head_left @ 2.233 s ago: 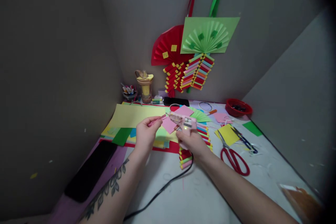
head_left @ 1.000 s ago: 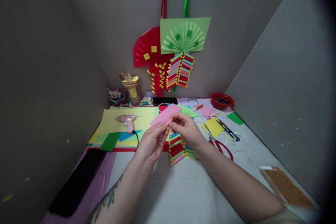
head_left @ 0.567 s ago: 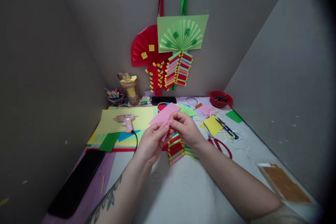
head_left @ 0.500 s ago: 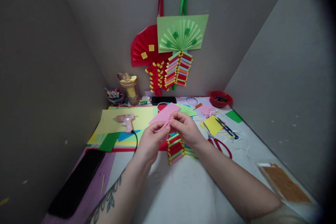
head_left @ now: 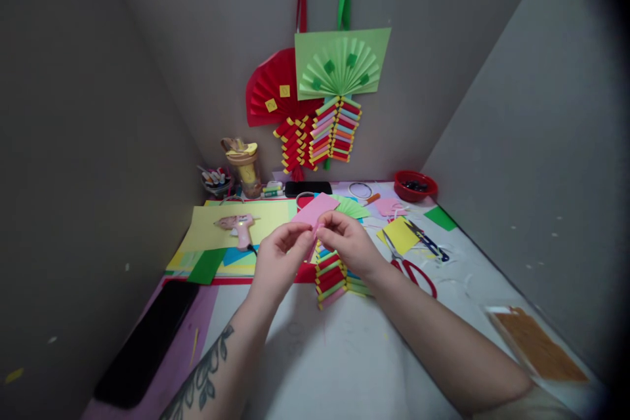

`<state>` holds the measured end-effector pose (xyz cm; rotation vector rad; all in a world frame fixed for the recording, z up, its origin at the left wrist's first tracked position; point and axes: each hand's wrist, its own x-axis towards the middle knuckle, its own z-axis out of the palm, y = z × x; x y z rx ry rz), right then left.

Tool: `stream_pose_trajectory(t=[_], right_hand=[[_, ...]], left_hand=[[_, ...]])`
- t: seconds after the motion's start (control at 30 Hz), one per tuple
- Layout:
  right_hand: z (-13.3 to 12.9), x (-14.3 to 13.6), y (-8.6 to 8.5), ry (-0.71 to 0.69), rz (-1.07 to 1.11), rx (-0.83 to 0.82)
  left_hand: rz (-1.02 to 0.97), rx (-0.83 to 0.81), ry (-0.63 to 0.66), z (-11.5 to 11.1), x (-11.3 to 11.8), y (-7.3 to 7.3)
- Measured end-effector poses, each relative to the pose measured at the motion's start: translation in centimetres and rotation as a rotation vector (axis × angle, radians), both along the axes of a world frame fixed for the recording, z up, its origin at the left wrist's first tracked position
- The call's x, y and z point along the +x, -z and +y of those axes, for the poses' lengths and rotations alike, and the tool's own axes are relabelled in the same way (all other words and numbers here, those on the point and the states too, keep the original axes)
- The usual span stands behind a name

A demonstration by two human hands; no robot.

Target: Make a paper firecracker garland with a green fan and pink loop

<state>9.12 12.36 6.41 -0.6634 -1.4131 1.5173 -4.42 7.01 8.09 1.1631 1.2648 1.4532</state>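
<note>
My left hand (head_left: 279, 257) and my right hand (head_left: 348, 241) meet above the middle of the table. Between their fingertips is a small pink paper strip (head_left: 317, 230), partly hidden by the fingers. The right thumb and forefinger pinch it, while the left thumb and forefinger close on its near side. Behind the hands lies a larger pink paper sheet (head_left: 317, 206). Just below them rests a chain of rolled paper firecrackers (head_left: 331, 277) in red, green and yellow, partly covered by my right wrist.
Red-handled scissors (head_left: 416, 275), dark snips (head_left: 428, 241) and yellow paper (head_left: 404, 236) are on the right. A pink glue gun (head_left: 242, 230) lies on yellow sheets at left, near a black phone-like slab (head_left: 145, 344). A red bowl (head_left: 415, 195) stands at back right. Paper fans (head_left: 339, 72) hang behind.
My left hand has turned and its fingertips have shifted along the pink strip, closer to the right fingertips. Less of the strip shows on the left. The right hand has barely moved.
</note>
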Motion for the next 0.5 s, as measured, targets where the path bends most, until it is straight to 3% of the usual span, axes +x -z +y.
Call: stream_pose_trajectory(t=[0.1,0.27,0.5], right_hand=[[0.09,0.0,0.04,0.007,0.029,-0.005],[0.2,-0.06,0.29,-0.005,0.047,-0.032],[0.64,-0.02,0.45,0.08,0.155,-0.159]], left_hand=[[0.055,-0.011,0.033,-0.12,0.3,0.04],[0.169,0.006,-0.046,-0.26,0.33,0.0],[0.107,-0.013,-0.107,0.13,-0.42,0.01]])
